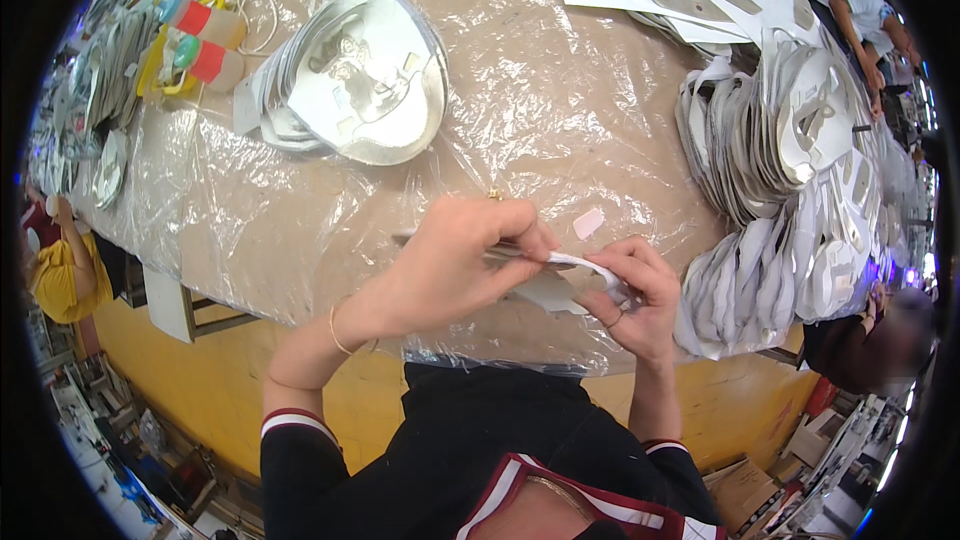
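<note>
Both hands pinch one white cut piece (560, 280): left hand (455, 260), right hand (635, 290). Big finished-looking stacks (790, 190) at right, probably loads done already.

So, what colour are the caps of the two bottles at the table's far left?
Teal-green caps on both bottles, seen in the head view.

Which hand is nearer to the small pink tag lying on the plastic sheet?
Left, narrowly. The pink tag lies just right of the left hand fingertips. The right hand sits just below it, a little farther, pinching a white piece that both hands hold.
</note>
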`<state>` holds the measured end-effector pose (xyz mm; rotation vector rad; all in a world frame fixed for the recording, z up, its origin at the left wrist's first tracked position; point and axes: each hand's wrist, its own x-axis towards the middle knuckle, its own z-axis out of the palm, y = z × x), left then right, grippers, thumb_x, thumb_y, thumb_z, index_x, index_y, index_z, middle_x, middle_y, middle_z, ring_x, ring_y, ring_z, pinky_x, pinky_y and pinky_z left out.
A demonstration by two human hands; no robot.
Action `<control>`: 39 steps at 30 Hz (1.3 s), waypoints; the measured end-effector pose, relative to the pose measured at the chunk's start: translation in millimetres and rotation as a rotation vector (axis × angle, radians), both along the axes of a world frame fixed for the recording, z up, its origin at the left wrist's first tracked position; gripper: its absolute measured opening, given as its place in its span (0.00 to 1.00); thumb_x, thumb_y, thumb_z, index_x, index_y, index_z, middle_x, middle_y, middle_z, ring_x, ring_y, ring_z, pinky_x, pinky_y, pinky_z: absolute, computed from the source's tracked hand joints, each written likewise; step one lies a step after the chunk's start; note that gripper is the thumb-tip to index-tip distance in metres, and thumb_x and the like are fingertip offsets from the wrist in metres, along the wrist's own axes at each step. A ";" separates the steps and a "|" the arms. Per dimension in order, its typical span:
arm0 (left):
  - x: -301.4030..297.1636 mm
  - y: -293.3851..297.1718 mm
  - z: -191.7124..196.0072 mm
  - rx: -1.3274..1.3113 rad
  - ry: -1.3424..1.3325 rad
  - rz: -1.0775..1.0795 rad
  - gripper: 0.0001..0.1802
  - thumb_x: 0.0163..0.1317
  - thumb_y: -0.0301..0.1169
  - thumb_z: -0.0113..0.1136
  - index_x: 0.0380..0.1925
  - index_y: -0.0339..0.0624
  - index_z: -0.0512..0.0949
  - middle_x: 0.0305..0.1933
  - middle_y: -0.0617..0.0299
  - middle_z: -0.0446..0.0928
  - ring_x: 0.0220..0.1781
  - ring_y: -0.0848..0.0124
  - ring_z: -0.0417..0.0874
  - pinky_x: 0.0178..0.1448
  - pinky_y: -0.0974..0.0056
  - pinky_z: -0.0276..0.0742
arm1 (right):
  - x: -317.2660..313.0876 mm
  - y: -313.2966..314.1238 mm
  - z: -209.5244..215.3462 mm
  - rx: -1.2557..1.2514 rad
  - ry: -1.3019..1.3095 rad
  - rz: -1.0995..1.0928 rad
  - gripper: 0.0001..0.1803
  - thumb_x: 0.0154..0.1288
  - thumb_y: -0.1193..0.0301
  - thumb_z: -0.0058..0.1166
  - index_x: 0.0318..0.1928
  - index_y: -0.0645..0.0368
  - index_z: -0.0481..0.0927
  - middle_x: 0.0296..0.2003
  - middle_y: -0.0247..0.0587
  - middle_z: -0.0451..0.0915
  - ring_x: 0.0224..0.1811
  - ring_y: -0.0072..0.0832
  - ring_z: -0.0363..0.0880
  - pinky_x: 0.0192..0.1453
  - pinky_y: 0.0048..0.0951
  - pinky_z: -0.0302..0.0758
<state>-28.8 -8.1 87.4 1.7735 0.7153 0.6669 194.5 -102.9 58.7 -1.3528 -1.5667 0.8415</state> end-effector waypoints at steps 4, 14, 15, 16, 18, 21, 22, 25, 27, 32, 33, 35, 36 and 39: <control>-5.6 -6.6 -10.4 0.364 -0.076 0.131 0.11 0.47 0.18 0.72 0.23 0.40 0.76 0.41 0.56 0.86 0.37 0.64 0.88 0.37 0.67 0.81 | -15.7 1.8 -6.5 0.322 -0.283 -0.190 0.23 0.42 0.71 0.76 0.44 0.51 0.89 0.30 0.30 0.79 0.29 0.22 0.73 0.37 0.25 0.64; -18.1 5.0 -27.0 0.519 -0.176 0.241 0.11 0.45 0.21 0.72 0.26 0.44 0.79 0.46 0.60 0.84 0.36 0.64 0.86 0.36 0.64 0.78 | -28.6 9.2 6.0 0.445 -0.588 -0.190 0.31 0.29 0.69 0.71 0.45 0.45 0.89 0.32 0.25 0.80 0.18 0.15 0.64 0.41 0.27 0.58; -21.4 9.5 -29.6 0.593 -0.170 0.186 0.10 0.45 0.21 0.72 0.28 0.44 0.80 0.47 0.60 0.84 0.38 0.64 0.87 0.37 0.65 0.78 | -30.3 8.6 7.1 0.435 -0.618 -0.213 0.31 0.28 0.69 0.71 0.45 0.45 0.89 0.33 0.25 0.80 0.18 0.16 0.64 0.42 0.28 0.58; -22.4 10.2 -31.6 0.700 -0.155 0.178 0.11 0.46 0.22 0.72 0.29 0.44 0.81 0.46 0.61 0.84 0.39 0.65 0.87 0.37 0.66 0.77 | -30.1 8.1 9.7 0.401 -0.672 -0.236 0.32 0.37 0.63 0.73 0.51 0.46 0.87 0.39 0.30 0.79 0.21 0.18 0.67 0.44 0.30 0.59; -24.7 10.6 -34.2 0.915 -0.155 0.163 0.12 0.46 0.23 0.72 0.32 0.44 0.83 0.45 0.62 0.84 0.41 0.66 0.87 0.38 0.68 0.76 | -35.8 3.2 15.3 0.257 -0.657 -0.388 0.31 0.47 0.59 0.72 0.55 0.49 0.84 0.43 0.34 0.78 0.24 0.20 0.69 0.45 0.31 0.59; -23.7 11.2 -32.7 1.029 -0.047 0.179 0.12 0.47 0.25 0.71 0.35 0.45 0.85 0.44 0.64 0.83 0.43 0.67 0.87 0.40 0.68 0.73 | -44.4 -7.5 30.1 0.177 -0.552 -0.537 0.31 0.62 0.52 0.63 0.61 0.55 0.79 0.47 0.40 0.75 0.30 0.24 0.72 0.48 0.32 0.61; -20.6 13.2 -32.3 1.038 -0.054 0.220 0.11 0.49 0.26 0.70 0.35 0.47 0.86 0.43 0.67 0.83 0.43 0.68 0.87 0.40 0.68 0.71 | -49.3 -9.5 33.7 0.176 -0.501 -0.569 0.31 0.62 0.52 0.64 0.61 0.55 0.79 0.46 0.40 0.76 0.30 0.25 0.72 0.48 0.32 0.61; -14.4 17.5 -25.8 1.130 0.022 0.203 0.11 0.50 0.25 0.70 0.36 0.49 0.86 0.43 0.68 0.83 0.43 0.70 0.87 0.40 0.69 0.69 | -59.4 -10.7 42.9 0.178 -0.616 -0.552 0.27 0.59 0.59 0.65 0.59 0.54 0.81 0.41 0.36 0.78 0.33 0.26 0.74 0.47 0.32 0.61; -12.8 18.6 -20.5 1.132 0.058 0.180 0.13 0.46 0.24 0.73 0.33 0.51 0.86 0.42 0.70 0.83 0.42 0.71 0.87 0.42 0.68 0.70 | -65.5 -9.2 44.8 0.164 -0.627 -0.474 0.25 0.58 0.66 0.66 0.57 0.55 0.82 0.40 0.36 0.79 0.36 0.28 0.74 0.47 0.31 0.62; -6.7 21.3 -11.6 1.205 0.109 0.140 0.11 0.48 0.25 0.71 0.33 0.52 0.86 0.41 0.72 0.83 0.42 0.73 0.86 0.43 0.69 0.69 | -72.7 -2.6 39.6 0.258 -0.618 -0.628 0.22 0.56 0.68 0.68 0.53 0.53 0.84 0.36 0.31 0.80 0.30 0.25 0.73 0.44 0.31 0.60; -3.7 21.6 -10.9 1.222 0.107 0.132 0.09 0.51 0.27 0.68 0.34 0.51 0.86 0.42 0.71 0.83 0.42 0.73 0.86 0.43 0.69 0.68 | -72.0 -3.5 39.7 0.255 -0.624 -0.639 0.22 0.56 0.68 0.68 0.53 0.52 0.85 0.36 0.30 0.80 0.30 0.25 0.73 0.44 0.31 0.60; 2.9 22.9 -9.2 1.254 0.107 0.116 0.08 0.54 0.28 0.65 0.35 0.51 0.87 0.42 0.71 0.84 0.43 0.73 0.86 0.43 0.69 0.68 | -69.1 -4.3 40.0 0.245 -0.632 -0.663 0.21 0.56 0.68 0.68 0.53 0.52 0.85 0.35 0.30 0.80 0.30 0.25 0.73 0.44 0.31 0.60; 6.3 23.6 -8.5 1.264 0.109 0.112 0.08 0.54 0.28 0.64 0.35 0.50 0.86 0.42 0.71 0.84 0.43 0.73 0.86 0.43 0.69 0.68 | -66.9 -4.1 40.0 0.235 -0.637 -0.671 0.21 0.56 0.68 0.68 0.52 0.52 0.85 0.35 0.30 0.80 0.30 0.25 0.73 0.44 0.31 0.60; 17.2 23.8 -6.3 1.293 0.115 0.140 0.08 0.53 0.27 0.64 0.34 0.49 0.86 0.41 0.71 0.84 0.42 0.74 0.86 0.42 0.69 0.68 | -56.3 -2.3 39.0 0.228 -0.660 -0.672 0.20 0.57 0.66 0.68 0.52 0.47 0.86 0.36 0.28 0.79 0.31 0.24 0.75 0.43 0.31 0.60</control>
